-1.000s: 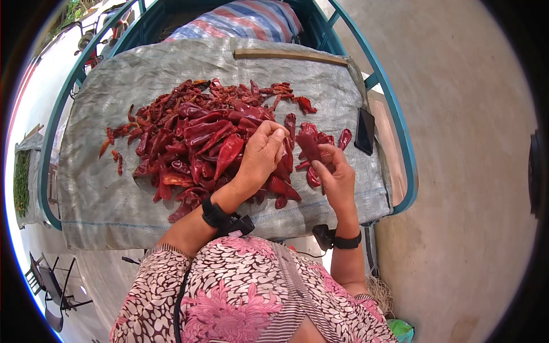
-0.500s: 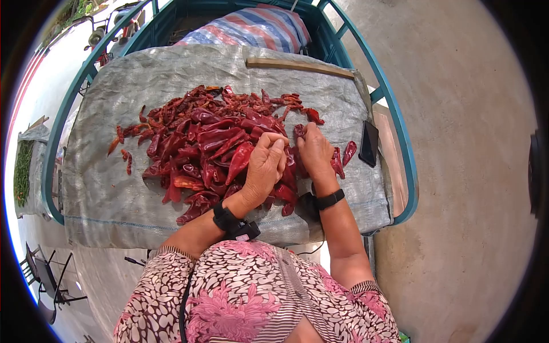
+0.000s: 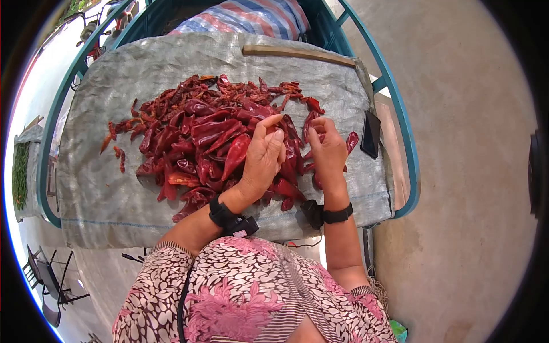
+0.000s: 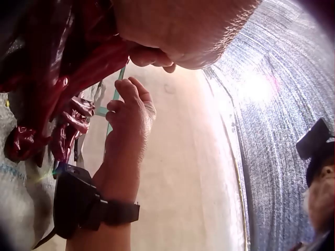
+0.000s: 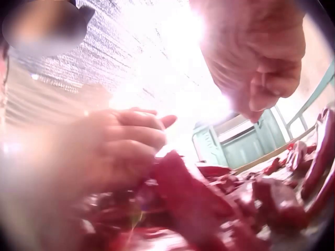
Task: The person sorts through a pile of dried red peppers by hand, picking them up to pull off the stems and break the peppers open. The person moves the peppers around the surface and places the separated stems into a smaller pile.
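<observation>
Glossy dark-red chili peppers point(image 3: 214, 134) lie heaped on a grey woven sheet, with smaller shrivelled ones behind. The left hand point(image 3: 263, 160) is over the heap's right part, its index finger extended and thumb apart from it. Close to its fingers in the right wrist view is a red pepper point(image 5: 188, 201); whether they touch is unclear. To the right, the right hand point(image 3: 330, 154) hangs over a few separate peppers point(image 3: 352, 141), fingers bent, thumb apart, nothing visible in them. In the left wrist view the right hand point(image 4: 128, 115) is raised beside the peppers.
On the sheet point(image 3: 108, 197), a black phone point(image 3: 370, 134) lies at the right and a wooden strip point(image 3: 297, 54) along the back. Teal rails point(image 3: 403, 137) flank the sheet. A striped bag point(image 3: 246, 20) stands behind it.
The right hand first held a dark-red pepper, moved forward and left to the peppers, then drew back and slightly right without it. The left index finger has straightened.
</observation>
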`<move>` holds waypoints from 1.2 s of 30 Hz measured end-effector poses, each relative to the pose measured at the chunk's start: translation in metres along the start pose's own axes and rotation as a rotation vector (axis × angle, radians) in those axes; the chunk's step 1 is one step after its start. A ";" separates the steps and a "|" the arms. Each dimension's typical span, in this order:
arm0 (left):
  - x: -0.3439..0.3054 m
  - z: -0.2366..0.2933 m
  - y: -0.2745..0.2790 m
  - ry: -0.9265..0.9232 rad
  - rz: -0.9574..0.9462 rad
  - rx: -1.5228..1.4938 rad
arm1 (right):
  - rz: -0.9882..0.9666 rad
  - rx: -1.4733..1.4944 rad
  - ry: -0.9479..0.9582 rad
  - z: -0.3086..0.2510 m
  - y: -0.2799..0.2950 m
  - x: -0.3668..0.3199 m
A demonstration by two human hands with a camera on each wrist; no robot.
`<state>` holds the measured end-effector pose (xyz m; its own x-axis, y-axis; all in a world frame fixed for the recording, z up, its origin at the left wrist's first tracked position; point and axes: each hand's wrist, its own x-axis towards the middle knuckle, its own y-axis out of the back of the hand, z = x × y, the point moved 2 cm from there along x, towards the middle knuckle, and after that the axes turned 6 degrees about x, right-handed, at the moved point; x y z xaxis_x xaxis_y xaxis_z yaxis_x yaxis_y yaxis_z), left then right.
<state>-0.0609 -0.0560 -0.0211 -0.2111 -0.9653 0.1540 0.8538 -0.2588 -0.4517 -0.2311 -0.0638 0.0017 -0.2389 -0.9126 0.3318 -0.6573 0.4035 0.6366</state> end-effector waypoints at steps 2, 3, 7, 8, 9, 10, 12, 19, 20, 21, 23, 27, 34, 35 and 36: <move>-0.002 -0.004 -0.001 -0.006 -0.008 -0.007 | -0.039 -0.141 0.051 0.003 -0.008 -0.002; -0.002 -0.005 -0.001 -0.010 -0.020 -0.009 | -0.058 -0.209 0.081 0.005 -0.013 0.001; -0.001 -0.005 0.002 0.022 -0.054 0.004 | -0.206 -0.327 -0.024 0.018 -0.029 0.011; -0.001 -0.004 0.003 0.030 -0.051 0.014 | -0.232 -0.320 -0.036 0.021 -0.032 0.012; 0.000 -0.004 0.004 0.023 -0.045 0.029 | -0.258 -0.314 -0.049 0.022 -0.034 0.012; 0.000 -0.004 0.004 0.021 -0.037 0.041 | -0.246 -0.288 -0.067 0.021 -0.033 0.012; -0.001 -0.003 0.004 0.026 -0.015 0.024 | -0.224 -0.238 -0.103 0.017 -0.025 0.013; 0.000 0.005 0.002 0.100 -0.044 0.011 | -0.247 0.245 0.071 -0.030 0.015 -0.027; 0.000 0.003 0.004 0.114 -0.086 0.018 | -0.257 0.241 0.067 -0.034 0.018 -0.032; 0.000 0.001 0.005 0.089 -0.069 0.015 | -0.266 0.239 0.067 -0.036 0.021 -0.036; 0.001 0.001 0.005 0.068 -0.050 -0.024 | -0.269 0.183 0.079 -0.035 0.027 -0.037; 0.001 0.000 0.005 0.063 -0.039 -0.043 | -0.008 0.040 0.110 -0.020 0.034 -0.018; 0.001 -0.003 0.004 0.098 -0.026 -0.002 | -0.304 -0.330 -0.145 -0.004 0.008 -0.034; 0.001 -0.005 0.003 0.081 -0.028 0.011 | -0.327 -0.290 -0.084 0.004 -0.001 -0.037; 0.001 -0.008 0.003 0.064 -0.031 0.026 | -0.302 -0.251 -0.076 0.008 -0.006 -0.039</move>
<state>-0.0621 -0.0584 -0.0293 -0.2672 -0.9573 0.1105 0.8581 -0.2886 -0.4247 -0.2233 -0.0310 -0.0204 -0.1202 -0.9911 0.0570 -0.5136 0.1112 0.8508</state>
